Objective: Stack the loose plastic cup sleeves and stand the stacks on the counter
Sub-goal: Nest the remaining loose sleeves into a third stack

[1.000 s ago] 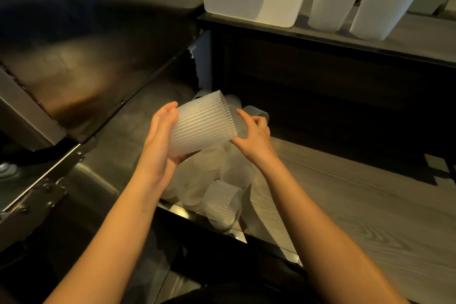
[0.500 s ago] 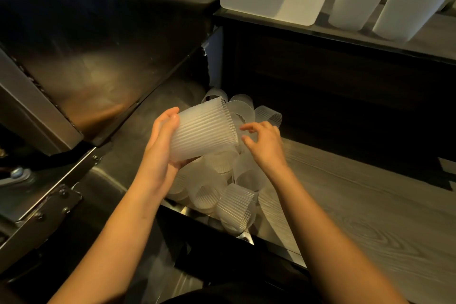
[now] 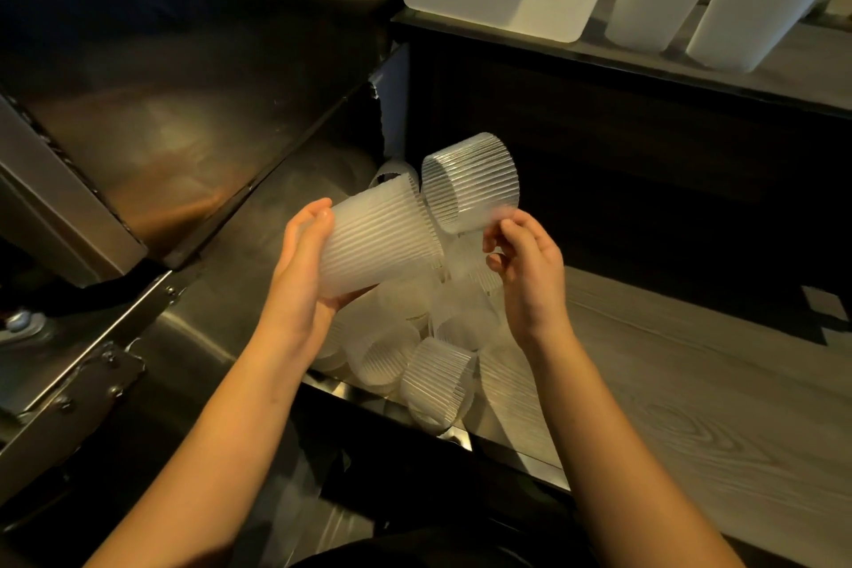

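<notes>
The wooden counter (image 3: pixel 691 383) fills the right, and the pile of loose sleeves (image 3: pixel 415 364) lies at its left edge. Above the pile, the left hand (image 3: pixel 299 286) wraps the nested stack (image 3: pixel 378 244). The right hand (image 3: pixel 530 277) pinches a single sleeve (image 3: pixel 475 184) by its near rim, just beside the stack's mouth. If it meets the mouth askew, the thin ring may buckle, slip and drop. The stack's long axis runs left to right with its mouth to the right; the sleeve's opening faces left.

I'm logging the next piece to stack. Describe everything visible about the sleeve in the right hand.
The sleeve is a short open ring of clear, ribbed plastic. The right hand pinches its lower rim, holding it tilted above the pile, beside the wide end of the stack in the left hand; whether they touch is unclear.
</notes>
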The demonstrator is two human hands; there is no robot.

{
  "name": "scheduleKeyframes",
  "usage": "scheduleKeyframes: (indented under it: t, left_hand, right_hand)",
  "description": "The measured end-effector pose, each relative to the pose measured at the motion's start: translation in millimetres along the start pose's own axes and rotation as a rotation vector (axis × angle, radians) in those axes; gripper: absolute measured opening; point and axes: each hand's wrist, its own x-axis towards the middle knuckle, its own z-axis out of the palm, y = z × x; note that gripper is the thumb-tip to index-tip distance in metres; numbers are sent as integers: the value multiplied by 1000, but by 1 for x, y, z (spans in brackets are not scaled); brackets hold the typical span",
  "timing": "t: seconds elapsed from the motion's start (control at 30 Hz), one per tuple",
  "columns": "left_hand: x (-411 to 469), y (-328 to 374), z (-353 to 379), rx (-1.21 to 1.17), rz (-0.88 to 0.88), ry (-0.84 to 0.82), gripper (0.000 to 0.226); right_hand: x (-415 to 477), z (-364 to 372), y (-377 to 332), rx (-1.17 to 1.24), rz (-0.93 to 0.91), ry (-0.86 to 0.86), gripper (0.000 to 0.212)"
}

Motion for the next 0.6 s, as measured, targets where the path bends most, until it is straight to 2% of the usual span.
scheduleKeyframes:
  t: [0.13, 0.33, 0.43, 0.5, 0.6]
  left_hand:
    - [0, -3, 2, 5, -4, -10, 22]
    - [-3, -9, 5, 43, 6, -41, 22]
    - [-5, -10, 4, 56, 13, -36, 21]
    - [-6, -10, 2, 41, 5, -34, 23]
    - [-7, -9, 0, 26, -3, -23, 22]
  right_hand:
    - [-9, -1, 4, -128, -7, -79, 14]
    - [-26, 4, 8, -406, -49, -221, 31]
    - [-29, -1, 11, -450, -49, -272, 34]
    - [-27, -8, 10, -445, -61, -213, 37]
    - [-11, -26, 15, -565, -82, 69, 31]
